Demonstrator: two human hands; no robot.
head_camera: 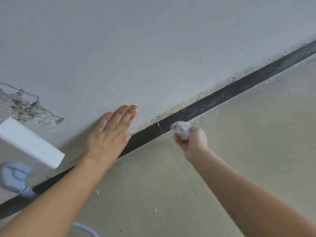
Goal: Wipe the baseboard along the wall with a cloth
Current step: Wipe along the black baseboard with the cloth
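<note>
A black baseboard (pixel 227 94) runs diagonally from lower left to upper right where the white wall (pixel 153 48) meets the beige floor (pixel 256 134). My right hand (pixel 191 139) grips a crumpled white cloth (pixel 181 130) and holds it against the baseboard's lower edge; the hand is blurred. My left hand (pixel 111 134) lies flat on the wall just above the baseboard, fingers straight and together. White dust and flakes streak the baseboard to the right of the cloth.
A white socket box (pixel 29 142) sticks out of the wall at the left, with a pale blue plug (pixel 13 177) and its cable (pixel 85 228) trailing over the floor. Plaster is broken away above it (pixel 22 105). Crumbs of plaster litter the floor along the baseboard.
</note>
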